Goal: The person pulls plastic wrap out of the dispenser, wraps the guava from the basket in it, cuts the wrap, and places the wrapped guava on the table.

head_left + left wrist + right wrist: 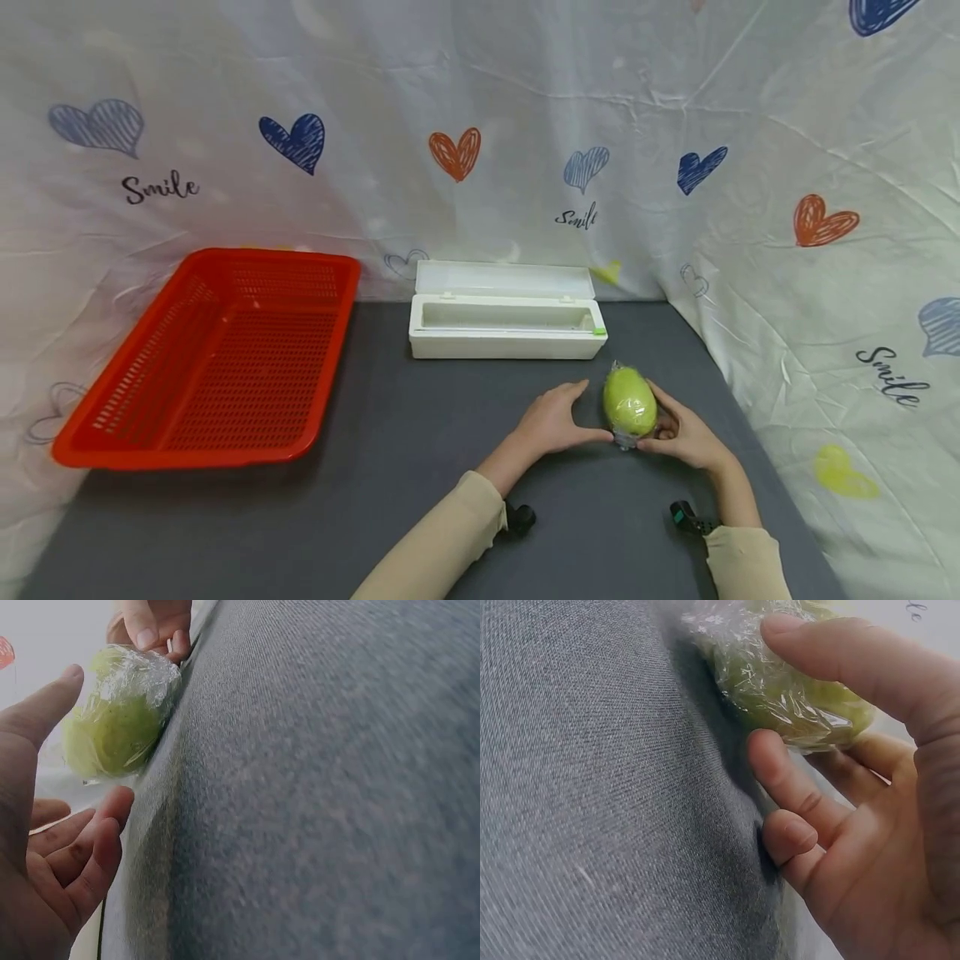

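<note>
A yellow-green oval fruit point(629, 402), wrapped in clear plastic film, lies on the grey table near its right side. The film looks bunched at the fruit's near end. My right hand point(692, 435) holds the fruit from the right, thumb at the near end and index finger along its far right side. In the right wrist view the thumb point(810, 645) lies against the crinkled film. On the other side, my left hand point(553, 421) has its thumb and fingers spread, the thumb tip close to the bunched film. The left wrist view shows a gap between the left fingers point(94, 855) and the fruit point(116, 739).
Behind the hands stands a long white box point(510, 343) with its lid point(504, 279) raised and a small green piece at its right end. A red perforated basket point(187, 457) occupies the left side. A printed curtain point(510, 75) borders the back and right.
</note>
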A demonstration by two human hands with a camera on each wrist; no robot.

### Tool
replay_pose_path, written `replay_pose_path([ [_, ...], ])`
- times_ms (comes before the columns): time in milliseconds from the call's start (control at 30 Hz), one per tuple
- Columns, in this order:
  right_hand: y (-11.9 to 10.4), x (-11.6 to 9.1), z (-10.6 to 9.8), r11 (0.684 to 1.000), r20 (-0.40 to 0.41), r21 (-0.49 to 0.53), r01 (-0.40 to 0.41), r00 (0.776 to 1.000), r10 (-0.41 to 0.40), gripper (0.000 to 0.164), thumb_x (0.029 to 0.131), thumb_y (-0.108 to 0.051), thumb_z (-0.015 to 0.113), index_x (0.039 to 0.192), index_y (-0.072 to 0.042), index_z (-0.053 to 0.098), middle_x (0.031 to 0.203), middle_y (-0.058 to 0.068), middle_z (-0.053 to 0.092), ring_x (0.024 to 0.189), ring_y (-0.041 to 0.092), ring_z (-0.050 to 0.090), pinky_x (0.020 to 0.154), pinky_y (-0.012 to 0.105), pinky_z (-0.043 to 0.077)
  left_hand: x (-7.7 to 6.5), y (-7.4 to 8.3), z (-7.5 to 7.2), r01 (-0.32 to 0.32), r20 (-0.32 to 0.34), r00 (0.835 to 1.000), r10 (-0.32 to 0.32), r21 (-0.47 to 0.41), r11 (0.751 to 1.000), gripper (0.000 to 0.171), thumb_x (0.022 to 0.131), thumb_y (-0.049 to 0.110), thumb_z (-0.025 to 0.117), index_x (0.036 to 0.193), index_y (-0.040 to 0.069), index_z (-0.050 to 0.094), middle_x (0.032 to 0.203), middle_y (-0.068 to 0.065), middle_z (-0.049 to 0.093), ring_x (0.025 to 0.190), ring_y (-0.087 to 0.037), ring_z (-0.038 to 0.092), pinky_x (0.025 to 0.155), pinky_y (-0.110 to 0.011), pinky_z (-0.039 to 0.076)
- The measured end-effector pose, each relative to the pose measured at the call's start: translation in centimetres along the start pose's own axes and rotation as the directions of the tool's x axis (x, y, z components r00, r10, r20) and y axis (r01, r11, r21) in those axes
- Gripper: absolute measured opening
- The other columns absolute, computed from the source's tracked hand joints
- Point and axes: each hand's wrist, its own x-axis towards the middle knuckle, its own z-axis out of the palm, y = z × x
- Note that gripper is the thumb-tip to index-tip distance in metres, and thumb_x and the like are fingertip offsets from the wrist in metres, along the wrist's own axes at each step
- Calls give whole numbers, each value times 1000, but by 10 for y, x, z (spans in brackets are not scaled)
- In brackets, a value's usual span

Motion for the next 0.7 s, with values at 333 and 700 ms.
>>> replay_pose_path([
  [333,1,-6,-4,1000,-133,-28,11,991,-15,84,100,1,70,166,7,19,150,33,46,80,8,67,67,26,55,-5,-11,-8,-14,-5,1000,14,-12,1000,95,86,67,80,158,13,52,144,-7,63,132,-24,62,107,-45,53],
  [700,-21,-10,27,954,-721,-116,-277,684,111,51,116,-40,42,143,-2,62,130,20,70,89,-7,57,81,16,41,-37,-39,-48,58,-22,998,-58,20,998,89,92,67,72,160,15,48,145,-10,61,134,-31,60,108,-53,50],
])
